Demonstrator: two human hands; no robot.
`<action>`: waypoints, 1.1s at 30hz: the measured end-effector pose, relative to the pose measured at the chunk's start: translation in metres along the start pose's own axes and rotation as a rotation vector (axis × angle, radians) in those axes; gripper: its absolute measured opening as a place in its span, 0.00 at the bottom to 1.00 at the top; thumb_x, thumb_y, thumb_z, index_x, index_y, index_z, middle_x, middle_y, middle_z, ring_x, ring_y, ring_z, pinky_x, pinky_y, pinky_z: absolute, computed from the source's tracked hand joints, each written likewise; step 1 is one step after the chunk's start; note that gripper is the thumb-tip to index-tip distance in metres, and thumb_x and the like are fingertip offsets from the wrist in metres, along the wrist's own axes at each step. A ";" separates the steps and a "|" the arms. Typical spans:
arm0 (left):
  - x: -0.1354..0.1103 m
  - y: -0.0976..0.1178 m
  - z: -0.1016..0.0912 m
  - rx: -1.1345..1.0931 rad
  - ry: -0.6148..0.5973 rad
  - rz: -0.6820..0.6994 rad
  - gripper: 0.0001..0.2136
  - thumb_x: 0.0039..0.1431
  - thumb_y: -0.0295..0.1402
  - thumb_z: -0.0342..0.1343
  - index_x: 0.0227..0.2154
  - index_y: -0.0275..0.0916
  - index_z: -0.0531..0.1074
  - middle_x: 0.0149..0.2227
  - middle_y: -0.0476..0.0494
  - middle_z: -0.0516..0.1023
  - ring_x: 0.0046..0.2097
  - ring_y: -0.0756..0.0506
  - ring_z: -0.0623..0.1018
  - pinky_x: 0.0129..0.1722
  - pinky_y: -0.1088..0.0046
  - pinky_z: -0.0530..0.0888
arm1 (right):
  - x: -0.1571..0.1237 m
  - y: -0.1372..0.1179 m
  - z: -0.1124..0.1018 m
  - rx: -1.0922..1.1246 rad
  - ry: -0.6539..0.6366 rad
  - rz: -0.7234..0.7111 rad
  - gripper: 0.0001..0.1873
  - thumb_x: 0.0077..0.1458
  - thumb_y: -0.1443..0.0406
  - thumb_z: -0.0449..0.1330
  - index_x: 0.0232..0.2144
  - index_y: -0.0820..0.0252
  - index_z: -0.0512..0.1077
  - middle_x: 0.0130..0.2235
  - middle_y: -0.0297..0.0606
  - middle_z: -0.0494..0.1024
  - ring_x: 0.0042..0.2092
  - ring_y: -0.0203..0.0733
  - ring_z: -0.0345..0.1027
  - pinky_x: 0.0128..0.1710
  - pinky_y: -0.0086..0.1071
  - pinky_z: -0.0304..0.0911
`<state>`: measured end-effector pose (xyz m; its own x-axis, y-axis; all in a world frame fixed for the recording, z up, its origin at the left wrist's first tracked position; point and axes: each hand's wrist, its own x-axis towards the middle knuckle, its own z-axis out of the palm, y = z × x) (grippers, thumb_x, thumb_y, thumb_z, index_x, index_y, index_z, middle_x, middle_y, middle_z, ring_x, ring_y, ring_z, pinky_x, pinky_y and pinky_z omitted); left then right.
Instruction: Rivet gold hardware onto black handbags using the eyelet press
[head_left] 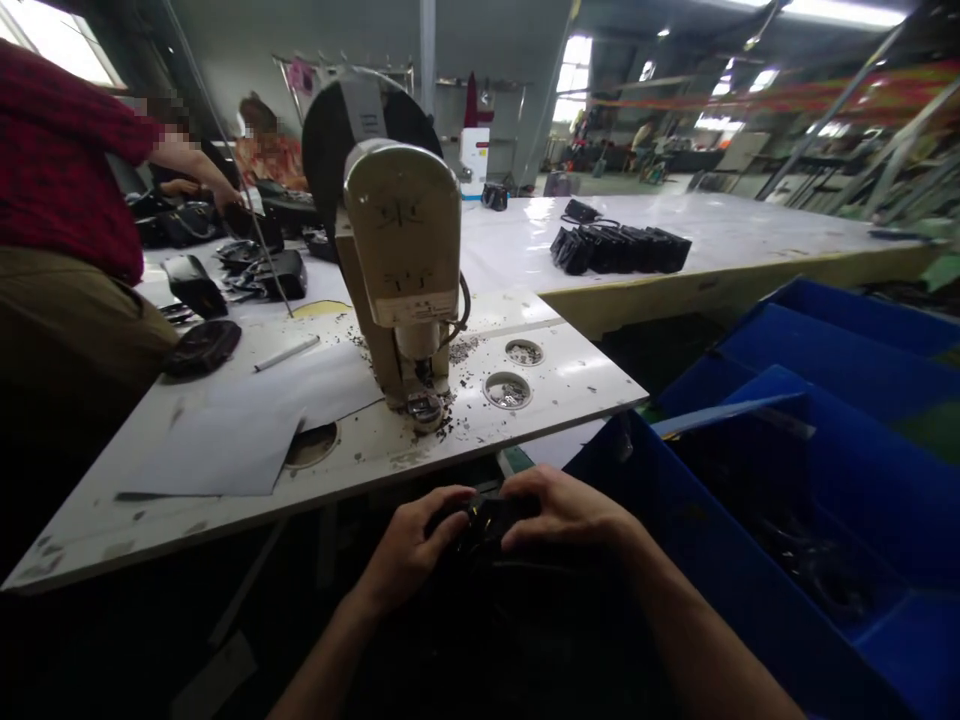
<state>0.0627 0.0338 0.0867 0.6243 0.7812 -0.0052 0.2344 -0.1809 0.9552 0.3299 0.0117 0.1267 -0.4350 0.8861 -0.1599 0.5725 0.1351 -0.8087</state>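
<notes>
Below the front edge of the white worktable [375, 465], both my hands hold a small black bag [484, 520] with a few shiny metal bits on it. My left hand [420, 535] grips its left side, thumb on top. On the other side, my right hand [555, 508] has its fingers curled over the bag. Dark shadow hides the bag's lower part. Just beyond my hands stands a riveting press [405, 230], its head over a small round anvil [425, 410]. Tiny dark scraps lie scattered around the anvil.
Two round cups [508, 390] of small metal parts are sunk in the worktable. Paper sheets [217, 450] and a marker [286, 353] lie left. Blue bins [720, 560] stand right. A row of black bags [622, 248] sits behind. A person in red [67, 150] works at left.
</notes>
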 end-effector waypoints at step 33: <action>0.017 -0.028 0.031 0.070 0.249 -0.165 0.22 0.72 0.47 0.46 0.31 0.38 0.76 0.31 0.49 0.76 0.36 0.47 0.74 0.38 0.72 0.66 | -0.003 0.006 0.106 -0.074 0.812 0.266 0.61 0.43 0.47 0.75 0.70 0.47 0.47 0.74 0.47 0.38 0.74 0.66 0.41 0.71 0.62 0.52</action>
<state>0.0899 0.0336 0.0505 0.3741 0.9241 -0.0777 0.3733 -0.0734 0.9248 0.2615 -0.0374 0.0621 0.3369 0.9313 0.1389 0.6408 -0.1187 -0.7584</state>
